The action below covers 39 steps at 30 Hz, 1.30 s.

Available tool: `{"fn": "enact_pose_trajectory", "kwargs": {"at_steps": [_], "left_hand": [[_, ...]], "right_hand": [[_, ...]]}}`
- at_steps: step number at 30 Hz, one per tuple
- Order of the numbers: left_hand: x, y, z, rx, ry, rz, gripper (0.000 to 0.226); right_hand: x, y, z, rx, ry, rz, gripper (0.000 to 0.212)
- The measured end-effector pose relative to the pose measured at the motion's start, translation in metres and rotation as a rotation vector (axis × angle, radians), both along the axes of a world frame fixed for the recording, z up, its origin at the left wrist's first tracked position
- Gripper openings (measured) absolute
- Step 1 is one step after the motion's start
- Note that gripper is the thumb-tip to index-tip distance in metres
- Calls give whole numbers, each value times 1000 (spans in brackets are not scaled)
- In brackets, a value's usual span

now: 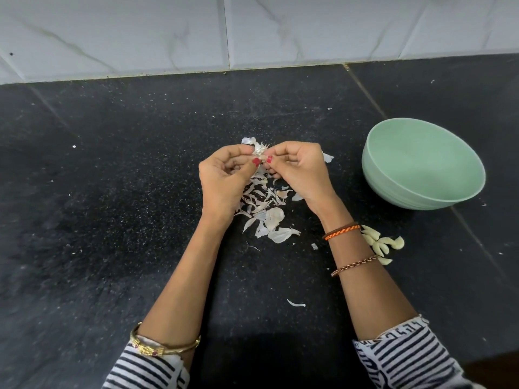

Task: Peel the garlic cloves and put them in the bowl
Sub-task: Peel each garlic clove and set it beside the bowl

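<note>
My left hand and my right hand meet above the black counter, and both pinch one small garlic clove with papery skin sticking up from it. A pale green bowl stands to the right of my hands, and no clove shows inside it. Several peeled cloves lie in a heap on the counter beside my right wrist, in front of the bowl.
A pile of loose garlic skins is scattered on the counter under and in front of my hands. One stray skin lies nearer to me. A white marble-tiled wall closes the counter at the back.
</note>
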<state>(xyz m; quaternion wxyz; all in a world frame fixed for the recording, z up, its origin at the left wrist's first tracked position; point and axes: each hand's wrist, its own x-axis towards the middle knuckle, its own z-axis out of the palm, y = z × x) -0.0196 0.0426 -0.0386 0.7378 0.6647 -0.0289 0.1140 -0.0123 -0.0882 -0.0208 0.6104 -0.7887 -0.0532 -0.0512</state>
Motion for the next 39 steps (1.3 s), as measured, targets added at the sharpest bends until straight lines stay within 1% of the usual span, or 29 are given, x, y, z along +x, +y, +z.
{"fn": "enact_pose_trajectory", "kwargs": {"at_steps": [4,7,10,12,15,19,21,23,25,27,29,31,33,36,39], "left_hand": [[1,1,-1,1,2,18,29],[-1,0,2,-39,11,3,30],[-3,-2,4,-90,5,4,33],[-3,-4,6,-131,12,12,35],[-4,-8,8,-151,19,18,35],[-3,-10,7,-154,46,16,32],[-4,-11,8,-136,46,13,29],[-6,-12,10,-126,40,10,26],[-7,-13,10,-141,33,10,25],[-6,-13,10,-144,29,31,24],[-5,-10,8,-143,44,98,26],[-3,-5,8,-129,52,164,29],[-3,-2,9,-84,54,182,29],[-3,-3,6,-19,54,149,24],[-4,-4,4,31,4,104,14]], "right_hand": [[2,0,-4,-78,-72,2,10],[3,0,-6,-123,-118,11,11],[2,3,-6,-114,-120,41,11],[0,3,-3,-51,-63,57,13],[-1,0,1,155,55,106,20],[-2,1,2,390,207,141,18],[-2,2,1,455,278,150,17],[-1,2,2,416,268,167,17],[-2,4,3,350,208,161,18],[-3,8,3,339,179,136,20],[-3,10,3,329,166,58,20],[-1,6,3,274,138,-52,16],[0,1,4,229,113,-101,14],[-2,1,4,204,109,-60,12],[-3,5,4,198,95,-12,11]]}}
